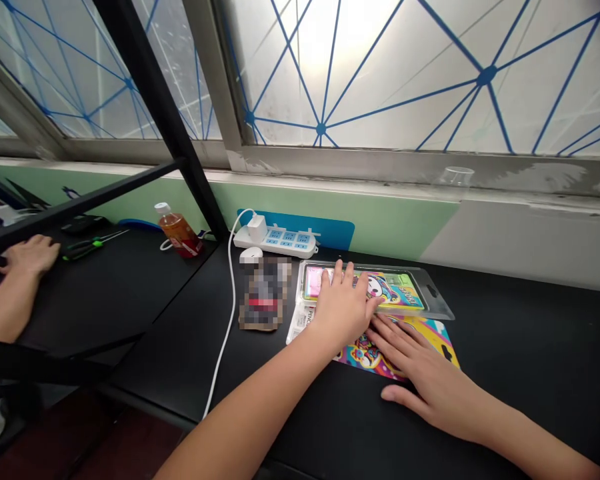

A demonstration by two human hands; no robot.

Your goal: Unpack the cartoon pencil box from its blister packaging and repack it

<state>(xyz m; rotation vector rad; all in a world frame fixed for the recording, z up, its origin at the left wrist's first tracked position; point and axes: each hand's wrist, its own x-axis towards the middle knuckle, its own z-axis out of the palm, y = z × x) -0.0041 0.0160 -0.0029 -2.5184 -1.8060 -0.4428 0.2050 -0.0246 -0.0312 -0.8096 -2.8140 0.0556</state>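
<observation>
My left hand [343,304] lies flat, fingers stretched out, on the left end of a clear plastic blister pack [433,295] that holds a colourful cartoon-printed item [400,290]. My right hand [420,367] rests flat with fingers spread on a colourful printed card [440,337] lying just in front of the pack. A white paper label [300,319] shows under my left wrist. Neither hand grips anything.
A white power strip [280,241] with a plugged charger and trailing white cable [225,333] sits behind. A blurred packet [263,293], a bottle of amber drink [179,231] and green-handled pliers [87,248] lie leftward. Another person's hand [27,257] rests on the neighbouring black desk.
</observation>
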